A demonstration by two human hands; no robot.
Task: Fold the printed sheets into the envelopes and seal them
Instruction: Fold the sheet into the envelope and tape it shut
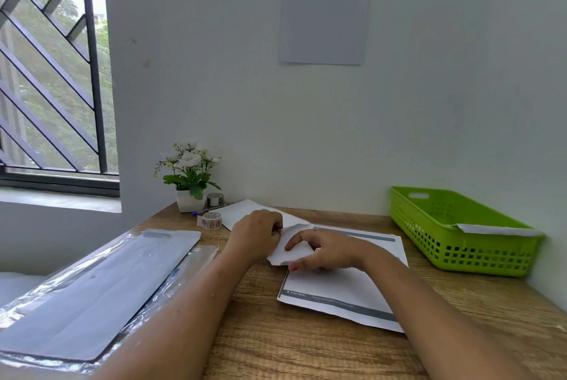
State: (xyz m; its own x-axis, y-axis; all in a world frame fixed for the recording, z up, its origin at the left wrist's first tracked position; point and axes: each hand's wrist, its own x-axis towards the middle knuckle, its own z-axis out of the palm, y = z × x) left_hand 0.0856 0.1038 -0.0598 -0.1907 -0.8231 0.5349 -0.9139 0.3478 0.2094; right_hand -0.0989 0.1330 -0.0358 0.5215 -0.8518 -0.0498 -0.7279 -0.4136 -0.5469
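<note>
Left hand, right hand around folded sheet

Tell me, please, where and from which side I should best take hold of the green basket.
Probably by the handle slot in the far end wall of the green basket, reaching in from the left: its right side runs close along the room wall, and a white paper lies across the near rim.
</note>
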